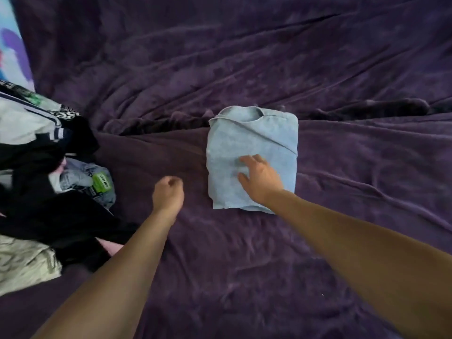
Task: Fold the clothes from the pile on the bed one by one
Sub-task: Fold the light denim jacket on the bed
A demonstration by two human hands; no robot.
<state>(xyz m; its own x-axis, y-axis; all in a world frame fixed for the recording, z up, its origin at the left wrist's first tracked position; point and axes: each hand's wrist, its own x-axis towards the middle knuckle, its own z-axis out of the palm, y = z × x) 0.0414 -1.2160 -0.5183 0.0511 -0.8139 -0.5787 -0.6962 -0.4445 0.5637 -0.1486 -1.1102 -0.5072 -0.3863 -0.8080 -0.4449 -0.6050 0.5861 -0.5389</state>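
- Right hand (260, 178): open wide, fingers spread and nearly straight, palm down on the near half of the folded light blue T-shirt (247, 140). It presses or rests on the cloth and grips nothing.
- Left hand (168, 193): fingers curled under into a fist, holding nothing. It is over bare blanket, just left of the T-shirt and apart from it (the outline is blurred, so finer finger detail cannot be told).
- T-shirt: folded into a compact rectangle near the middle of the bed, lying flat on the purple plush blanket (244, 253). Its long axis runs from the near side to the far side, leaning slightly. The collar end points away from the person, and a diagonal fold crosses the far right part.
- Pile of unfolded clothes (44, 187): at the left edge of the bed, well apart from the T-shirt. It shows black garments, a white garment with navy stripes (24, 121), and light denim (78, 177) bearing a green tag (100, 183).
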